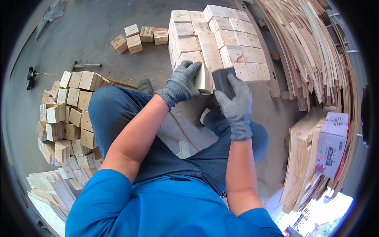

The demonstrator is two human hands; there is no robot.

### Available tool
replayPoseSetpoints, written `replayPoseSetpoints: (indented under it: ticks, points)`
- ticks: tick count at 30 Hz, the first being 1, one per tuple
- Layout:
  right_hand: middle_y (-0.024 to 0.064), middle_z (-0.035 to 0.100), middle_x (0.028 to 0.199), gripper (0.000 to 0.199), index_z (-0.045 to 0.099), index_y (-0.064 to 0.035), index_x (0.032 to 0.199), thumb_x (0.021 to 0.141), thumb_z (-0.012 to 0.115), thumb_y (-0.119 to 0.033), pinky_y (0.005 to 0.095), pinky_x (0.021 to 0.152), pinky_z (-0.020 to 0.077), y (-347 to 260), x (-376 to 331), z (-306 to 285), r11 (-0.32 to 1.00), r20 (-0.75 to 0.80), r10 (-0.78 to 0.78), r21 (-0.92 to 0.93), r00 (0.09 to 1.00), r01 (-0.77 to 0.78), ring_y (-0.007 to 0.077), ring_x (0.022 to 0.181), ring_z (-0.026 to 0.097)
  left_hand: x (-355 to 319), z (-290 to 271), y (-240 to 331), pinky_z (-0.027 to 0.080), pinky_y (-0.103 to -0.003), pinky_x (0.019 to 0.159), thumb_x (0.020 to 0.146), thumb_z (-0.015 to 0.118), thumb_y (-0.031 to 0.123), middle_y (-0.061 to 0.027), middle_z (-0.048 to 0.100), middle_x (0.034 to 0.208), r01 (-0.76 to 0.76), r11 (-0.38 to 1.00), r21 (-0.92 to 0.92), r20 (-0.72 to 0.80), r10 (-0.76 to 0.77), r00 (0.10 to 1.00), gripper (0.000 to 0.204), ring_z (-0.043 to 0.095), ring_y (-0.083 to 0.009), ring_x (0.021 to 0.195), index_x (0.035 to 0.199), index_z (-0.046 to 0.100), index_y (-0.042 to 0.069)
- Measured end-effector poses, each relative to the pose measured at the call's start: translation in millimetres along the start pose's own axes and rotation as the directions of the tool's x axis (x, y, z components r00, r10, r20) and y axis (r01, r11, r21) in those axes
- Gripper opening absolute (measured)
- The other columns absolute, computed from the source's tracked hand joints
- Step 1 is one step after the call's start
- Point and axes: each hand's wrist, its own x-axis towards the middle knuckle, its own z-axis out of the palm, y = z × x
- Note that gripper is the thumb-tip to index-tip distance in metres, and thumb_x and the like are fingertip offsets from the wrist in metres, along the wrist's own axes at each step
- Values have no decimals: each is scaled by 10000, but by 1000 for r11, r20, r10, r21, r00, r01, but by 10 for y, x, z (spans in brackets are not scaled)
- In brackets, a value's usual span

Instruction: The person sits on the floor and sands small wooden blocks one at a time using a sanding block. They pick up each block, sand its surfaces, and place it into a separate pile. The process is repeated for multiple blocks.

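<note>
My left hand (182, 83), in a grey knit glove, is closed round a pale wooden block (201, 79), fingers over its top and side. In my right hand (237, 100), also gloved, is a dark grey rectangular sheet (222, 81) that looks like sandpaper, pinched between thumb and fingers. The sheet is close beside the block's right side; whether they touch I cannot tell. Just beyond both hands rises a neat stack of pale wooden blocks (241, 55), level with my knees and between them.
A heap of loose blocks (73, 96) lies by my left knee. Several blocks (134, 43) sit left of the stack. A hammer (87, 65) and a dark green power tool (30, 79) lie at left. Long wood strips (300, 47) and a printed carton (332, 144) line the right side.
</note>
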Motion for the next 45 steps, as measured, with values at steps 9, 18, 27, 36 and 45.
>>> replayPoseSetpoints:
  ticks: [9,18,27,36,45]
  points:
    - [233,579,1484,679,709,-110,1421,804,888,-330,548,1131,467,-315,-430,2,996,162,-76,51,984,69,459,1339,555,-304,-241,145,550,-467,1130,633,1000,347,-215,553,1449,-29,990,135,73,20,997,1005,610,-403,1325,1507,569,105]
    - [237,594,1475,681,712,-181,1442,800,889,-321,560,1139,468,-344,-305,-8,967,73,39,-254,997,-19,470,1318,569,-361,-261,260,528,-462,1157,641,1002,306,-208,568,1450,-28,987,157,82,16,997,1006,597,-415,1336,1513,560,69]
    - [262,637,1414,673,724,-134,1420,794,908,-302,556,1147,470,-141,-366,104,996,-57,47,-72,997,-51,465,1314,578,-333,-370,234,520,-460,1159,644,978,257,-217,570,1451,-16,981,191,53,6,999,989,580,-415,1346,1522,560,77]
    - [265,606,1452,697,713,-141,1441,798,900,-336,551,1136,471,-316,-522,113,993,54,-23,-111,998,29,465,1297,577,-303,-288,271,517,-462,1157,643,967,246,-209,578,1444,-29,967,252,79,10,997,982,580,-411,1343,1519,557,82]
    - [217,681,1412,724,646,17,1468,855,890,-281,468,1111,521,-127,-440,-43,963,-80,71,266,994,-47,370,1246,679,-311,-90,133,525,-507,1090,734,939,453,-281,640,1305,-237,969,76,-50,241,969,818,621,-447,1222,1320,649,-38]
